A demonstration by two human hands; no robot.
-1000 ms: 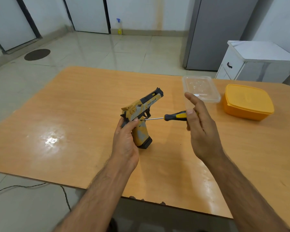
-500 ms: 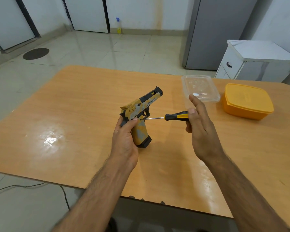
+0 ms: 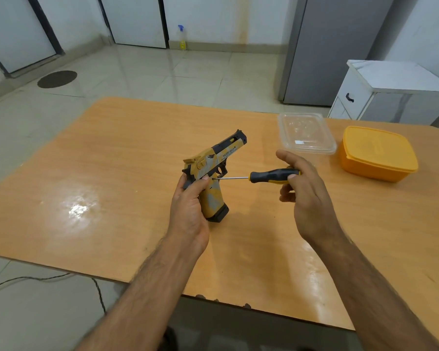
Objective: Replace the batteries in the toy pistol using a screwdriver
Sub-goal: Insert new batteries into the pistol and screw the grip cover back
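Toy pistol (image 3: 213, 171): surface centre, butt down, left hand (image 3: 188, 209) gripping it.
Screwdriver (image 3: 271, 176): at its 3 o'clock, tip on the grip.
Right hand (image 3: 304, 193): fingers pinch the handle.
Change: fingers have re-gripped; likely loosening the screw.
Containers: clear tub (image 3: 306, 133), orange box (image 3: 376, 153), 2 o'clock.

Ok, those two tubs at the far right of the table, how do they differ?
The clear tub is see-through and shallow; the orange tub is opaque and deeper. The clear tub sits farther from the person and nearer the pistol; the orange tub sits beyond it to the right, toward the table edge. The clear tub has a small white label; none is readable on the orange one. Both are rounded rectangles with lids on, untouched by the hands.
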